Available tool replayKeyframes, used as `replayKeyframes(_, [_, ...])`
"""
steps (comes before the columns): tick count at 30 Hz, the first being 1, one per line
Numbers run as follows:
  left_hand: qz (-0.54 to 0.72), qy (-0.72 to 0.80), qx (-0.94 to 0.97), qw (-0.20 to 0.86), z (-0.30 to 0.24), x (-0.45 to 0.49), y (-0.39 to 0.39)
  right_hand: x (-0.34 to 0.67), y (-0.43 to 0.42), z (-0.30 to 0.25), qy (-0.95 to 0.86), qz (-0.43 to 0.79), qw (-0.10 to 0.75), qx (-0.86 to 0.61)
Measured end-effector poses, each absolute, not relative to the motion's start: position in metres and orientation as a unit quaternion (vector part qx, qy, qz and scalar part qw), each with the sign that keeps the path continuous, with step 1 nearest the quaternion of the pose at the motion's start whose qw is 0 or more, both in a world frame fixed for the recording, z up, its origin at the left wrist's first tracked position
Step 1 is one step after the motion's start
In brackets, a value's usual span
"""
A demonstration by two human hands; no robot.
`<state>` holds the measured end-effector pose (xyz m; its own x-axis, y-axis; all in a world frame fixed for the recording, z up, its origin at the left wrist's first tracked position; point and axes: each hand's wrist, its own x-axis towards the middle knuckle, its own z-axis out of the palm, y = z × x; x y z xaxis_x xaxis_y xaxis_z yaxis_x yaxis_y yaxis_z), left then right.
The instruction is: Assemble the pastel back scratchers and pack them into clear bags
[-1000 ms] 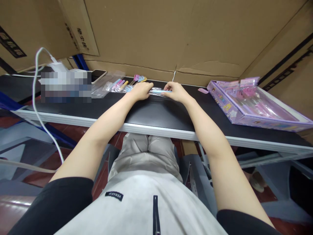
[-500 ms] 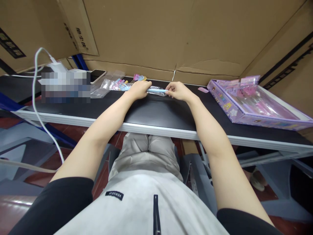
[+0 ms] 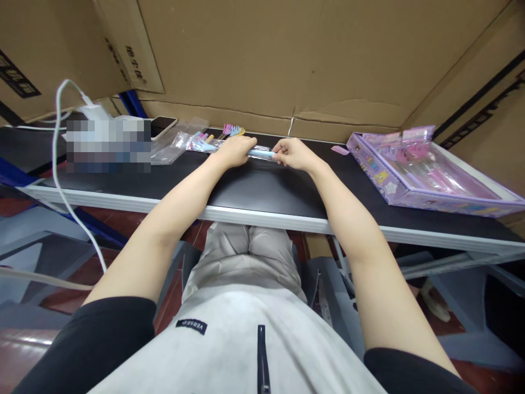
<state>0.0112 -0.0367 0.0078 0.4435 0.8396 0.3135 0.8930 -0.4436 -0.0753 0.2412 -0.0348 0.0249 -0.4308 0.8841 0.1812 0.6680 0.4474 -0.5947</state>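
Arms (image 3: 172, 219) outstretched, both hands (image 3: 237, 151) (image 3: 293, 154) grip a light-blue stick (image 3: 266, 154) and its clear sleeve (image 3: 259, 148).

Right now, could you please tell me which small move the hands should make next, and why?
Probably the right hand should ease the blue stick gently leftward, since it pinches the stick's right end, while the left hand lies over the clear wrapper that seems to surround it.

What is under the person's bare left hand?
Toward the bare right hand, a slim light-blue stick and clear plastic wrapping extend from under the bare left hand. Light-blue prongs show on its other side. What lies beneath is covered; whether they join cannot be seen.
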Motion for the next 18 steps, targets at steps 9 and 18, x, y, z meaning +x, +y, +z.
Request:
replayKeyframes(9, [-0.129, -0.488, -0.852, 0.138, -0.003, 0.008, -0.023, 0.24, -0.038, 0.029, -0.824, 0.204, 0.232, -0.474])
replayKeyframes(18, [-0.168, -0.454, -0.866, 0.124, -0.007, 0.007, -0.02, 0.234, -0.063, 0.045, -0.824, 0.246, 0.175, -0.48])
